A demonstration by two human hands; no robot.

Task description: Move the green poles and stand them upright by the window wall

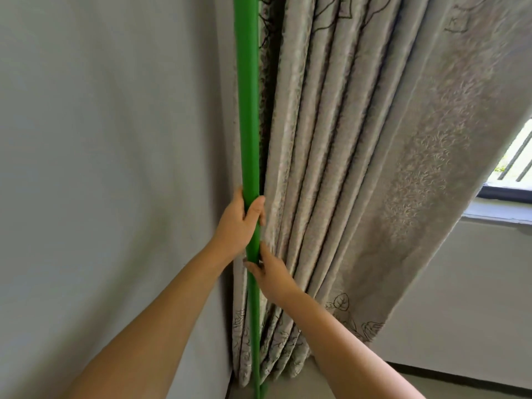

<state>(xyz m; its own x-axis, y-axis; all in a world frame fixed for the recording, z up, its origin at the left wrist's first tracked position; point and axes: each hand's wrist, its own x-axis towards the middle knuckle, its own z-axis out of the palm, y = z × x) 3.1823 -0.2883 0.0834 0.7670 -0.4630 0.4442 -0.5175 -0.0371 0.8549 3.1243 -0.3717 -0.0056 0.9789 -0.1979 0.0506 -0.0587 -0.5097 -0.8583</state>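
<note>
A long green pole (248, 110) stands upright in the room corner, running from the top of the view down to the floor, between the grey wall and the curtain. My left hand (240, 223) is wrapped around it at mid height, thumb on the curtain side. My right hand (267, 273) grips the pole just below, fingers curled behind it. A second green pole end (264, 387) shows at the floor right beside the first; its upper part is hidden behind the first pole.
A gathered grey patterned curtain (345, 168) hangs right of the pole, touching it. The plain grey wall (115, 168) fills the left. A window (515, 162) with a dark sill is at the far right, white wall below it.
</note>
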